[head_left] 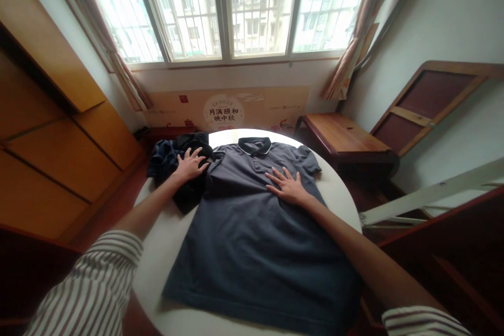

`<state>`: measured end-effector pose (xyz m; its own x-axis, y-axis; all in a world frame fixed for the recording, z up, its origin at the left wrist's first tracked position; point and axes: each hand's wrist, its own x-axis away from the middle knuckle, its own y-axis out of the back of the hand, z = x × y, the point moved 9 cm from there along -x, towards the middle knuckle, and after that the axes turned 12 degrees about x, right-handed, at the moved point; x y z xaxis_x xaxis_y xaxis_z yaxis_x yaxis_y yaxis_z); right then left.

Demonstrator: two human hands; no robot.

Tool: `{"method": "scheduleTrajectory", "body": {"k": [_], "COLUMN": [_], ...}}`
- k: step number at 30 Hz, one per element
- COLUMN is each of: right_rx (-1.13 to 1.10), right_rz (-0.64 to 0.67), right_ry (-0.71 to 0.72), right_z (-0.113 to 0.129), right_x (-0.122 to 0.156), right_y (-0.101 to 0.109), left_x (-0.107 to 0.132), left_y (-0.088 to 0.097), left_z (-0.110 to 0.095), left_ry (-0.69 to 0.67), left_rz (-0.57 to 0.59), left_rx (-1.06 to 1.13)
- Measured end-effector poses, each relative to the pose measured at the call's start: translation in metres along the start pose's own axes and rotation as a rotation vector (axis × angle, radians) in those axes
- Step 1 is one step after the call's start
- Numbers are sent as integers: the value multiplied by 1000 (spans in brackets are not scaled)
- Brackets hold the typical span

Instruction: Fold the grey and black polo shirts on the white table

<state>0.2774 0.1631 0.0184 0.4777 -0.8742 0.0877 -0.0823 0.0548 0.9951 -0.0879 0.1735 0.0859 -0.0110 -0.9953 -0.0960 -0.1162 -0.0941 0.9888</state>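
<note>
A dark navy polo shirt [252,241] with a black, white-edged collar lies spread flat on a round white table [155,268], its collar toward the window. My right hand [286,186] rests palm down on the shirt's chest, fingers spread. My left hand [191,164] lies with fingers apart on a crumpled black garment [167,160], bunched at the shirt's far left side and partly under my hand. Neither hand grips anything. Striped sleeves cover both my forearms near the lower corners.
A tall wooden wardrobe [59,168] fills the left side. A wooden bench [344,136] stands past the table on the right, with a framed wooden board [429,105] leaning behind it. A white rail [433,191] crosses the right. A barred window [224,10] is ahead.
</note>
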Motion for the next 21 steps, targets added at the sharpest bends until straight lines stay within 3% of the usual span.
{"method": "scheduleTrajectory", "body": {"k": [3,6,8,13,21], "right_rx": [-5,-41,-56,-19,-15], "right_rz": [-1,2,-5,-54,-73], "right_ry": [-1,55,87,61,52], "right_z": [3,25,39,45,41], "right_x": [2,2,3,6,8], "right_y": [2,7,9,7,6], "left_x": [7,7,6,5,32], "left_y": [-4,-13,-20,-25,-15], "left_z": [-9,-35,-44,-29,5], "left_ry": [-59,-181,-182,-42,-170], "left_rz": [-1,79,129,120,167], "left_rx": [2,-7,6,45,28]}}
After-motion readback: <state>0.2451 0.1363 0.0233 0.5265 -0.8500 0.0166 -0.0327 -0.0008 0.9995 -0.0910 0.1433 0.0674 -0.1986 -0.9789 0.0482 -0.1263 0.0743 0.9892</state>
